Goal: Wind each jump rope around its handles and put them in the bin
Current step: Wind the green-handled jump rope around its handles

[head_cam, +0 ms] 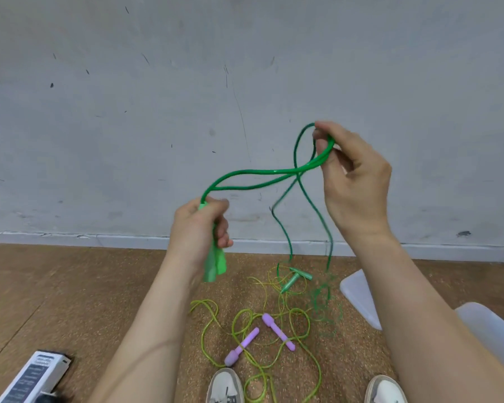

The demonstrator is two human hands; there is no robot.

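Note:
My left hand (200,228) grips the bright green handles (215,261) of a green jump rope, held upright in front of the wall. Its green cord (253,177) arcs up and right to my right hand (352,181), which pinches a loop of it between thumb and fingers. Two strands hang from that loop down to the floor. On the floor lie a yellow-green rope (245,318) with two purple handles (242,346), tangled loosely, and a darker glittery green rope with its handles (296,279) crossed. The translucent bin (358,298) stands at the right, partly behind my right forearm.
The floor is brown cork-like matting that meets a grey scuffed wall. A white box with dark print (32,376) lies at the lower left. My two white shoes (224,385) show at the bottom edge, next to the yellow-green rope.

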